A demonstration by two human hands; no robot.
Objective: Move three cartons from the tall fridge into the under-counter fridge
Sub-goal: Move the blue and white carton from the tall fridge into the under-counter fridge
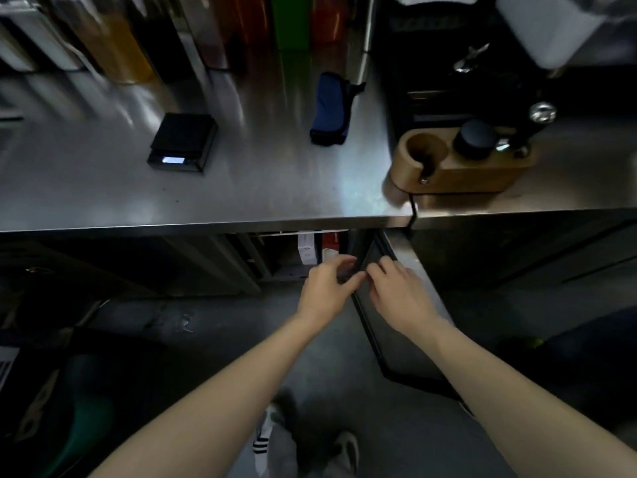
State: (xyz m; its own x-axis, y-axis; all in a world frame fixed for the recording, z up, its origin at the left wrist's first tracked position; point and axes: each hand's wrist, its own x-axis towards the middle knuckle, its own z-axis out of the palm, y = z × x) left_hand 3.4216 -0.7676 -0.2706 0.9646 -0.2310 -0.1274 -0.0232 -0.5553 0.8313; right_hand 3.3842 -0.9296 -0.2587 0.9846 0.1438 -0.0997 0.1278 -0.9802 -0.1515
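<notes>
Below the steel bench (241, 198), the open fridge door (396, 305) is gripped by left hand (325, 288) and right hand (396, 291), fingers curled over its edge; cartons (306, 250) are seen inside.

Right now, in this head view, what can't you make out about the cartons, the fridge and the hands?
- Cartons in the under-counter fridge: only a white and a red top show; the steel counter edge hides the rest, so no count.
- Left hand and right hand at the open door: fingertips overlap the dark edge; grip unclear.
- Bottles at the back: motion-blurred, labels unreadable.
- Tall fridge: out of frame.
</notes>
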